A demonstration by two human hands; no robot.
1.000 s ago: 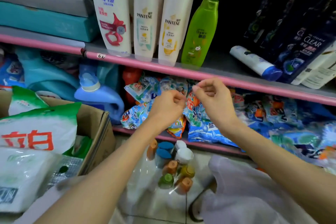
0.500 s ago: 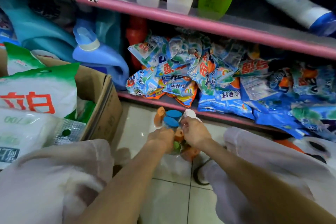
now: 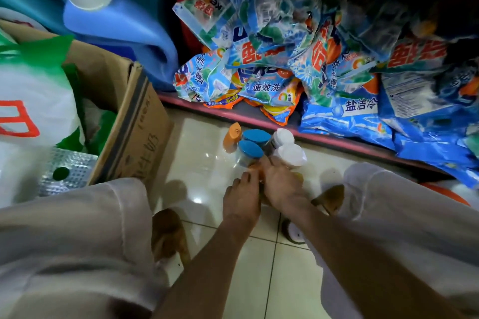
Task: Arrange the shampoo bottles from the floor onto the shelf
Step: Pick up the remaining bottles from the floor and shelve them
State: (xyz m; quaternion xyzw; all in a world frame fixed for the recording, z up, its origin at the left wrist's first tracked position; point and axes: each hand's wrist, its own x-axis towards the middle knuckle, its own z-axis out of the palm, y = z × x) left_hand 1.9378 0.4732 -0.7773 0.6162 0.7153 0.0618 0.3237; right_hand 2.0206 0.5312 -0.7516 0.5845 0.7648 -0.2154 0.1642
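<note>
Shampoo bottles [image 3: 255, 146] clustered, bodies hidden under both hands [image 3: 281, 184]

We read 速效洗 on a blue detergent packet [image 3: 264, 85]; 盐洁冷 on another blue packet [image 3: 359, 109]; handwriting on the cardboard box [image 3: 140, 132] stays illegible to us.

- A glossy pale tiled floor [image 3: 261, 277] with dark grout lines filled the frame's lower middle, catching small bright reflections of overhead light.
- At twelve to three o'clock ran a low shelf with a pink front edge [image 3: 324, 141], its recess dim and shadowed.
- Crumpled blue-and-orange plastic detergent bags [image 3: 274, 65] were heaped on that shelf.
- At eleven o'clock stood a large blue plastic jug with a pale cap [image 3: 116, 21].
- At nine o'clock an open brown cardboard box [image 3: 137, 122] sat on the floor, holding white-and-green sacks [image 3: 33, 101].
</note>
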